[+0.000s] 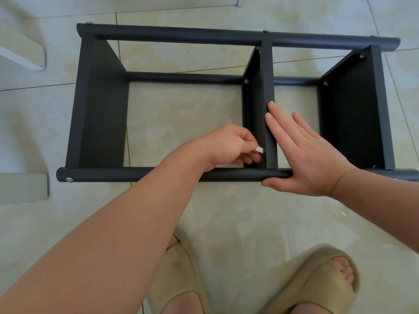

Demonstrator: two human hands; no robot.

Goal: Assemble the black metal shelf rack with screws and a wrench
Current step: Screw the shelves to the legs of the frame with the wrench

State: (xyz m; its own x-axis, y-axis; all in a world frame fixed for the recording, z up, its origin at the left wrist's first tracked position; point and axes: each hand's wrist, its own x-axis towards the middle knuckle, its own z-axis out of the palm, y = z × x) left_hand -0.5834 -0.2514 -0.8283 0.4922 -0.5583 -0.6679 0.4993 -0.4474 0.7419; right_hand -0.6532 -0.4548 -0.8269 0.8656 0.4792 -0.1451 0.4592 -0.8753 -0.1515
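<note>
Lying sideways on the floor, the rack is steadied at its middle shelf by the right hand, fingers straight. At 9 o'clock of it, a silver piece is pinched by the left hand. Probably the near joint is being fastened, so careful turning is needed.

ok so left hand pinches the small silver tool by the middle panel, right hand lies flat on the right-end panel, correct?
Not quite. The head view shows the right hand lying flat against the middle panel, its heel over the near rail, not on the right-end panel. The rest holds: the left hand pinches the small silver tool beside that middle panel.
</note>
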